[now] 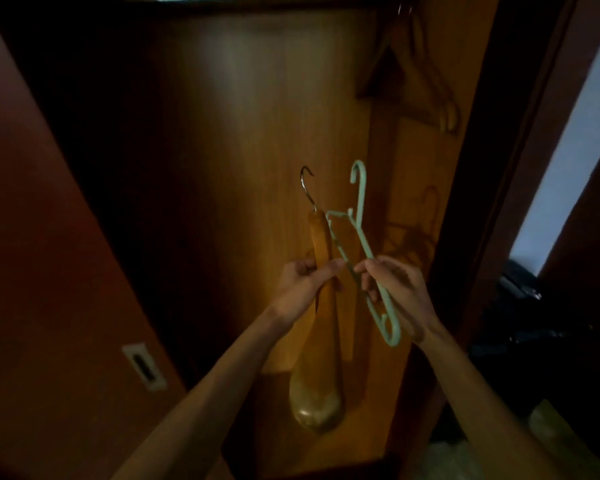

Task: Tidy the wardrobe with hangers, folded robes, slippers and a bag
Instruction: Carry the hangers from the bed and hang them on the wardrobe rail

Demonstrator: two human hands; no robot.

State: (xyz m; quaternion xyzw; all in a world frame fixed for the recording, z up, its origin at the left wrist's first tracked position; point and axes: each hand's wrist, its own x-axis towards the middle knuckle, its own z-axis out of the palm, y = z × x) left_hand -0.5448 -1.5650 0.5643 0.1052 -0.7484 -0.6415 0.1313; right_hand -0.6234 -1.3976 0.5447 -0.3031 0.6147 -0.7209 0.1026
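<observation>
- Head view, at nine o'clock: the wardrobe door (49,271) stood swung wide, with a small metal latch plate (144,366) near eight o'clock; the dark interior beside it showed no shelf, robe or slipper that could be made out.
- At the centre, the left hand (300,284) gripped a wooden hanger (321,306) by its neck, fingers curled round it, metal hook pointing to twelve o'clock and the broad shoulder end hanging toward six.
- Just right of centre, the right hand (392,289) pinched a pale green plastic hanger (361,244), whose frame crossed against the wooden one; whether the two were tangled or merely touching could not be told.
- At one o'clock, a pair of wooden hangers (426,74) hung from the top of the wardrobe, the rail itself lost in shadow.
- By my judgement the tidying was at an early stage: two hangers were in hand, not yet hung.
- At four o'clock, a dark heap (530,306) lay outside the wardrobe, possibly the bag, too dim to be sure; robes and slippers were not seen.
</observation>
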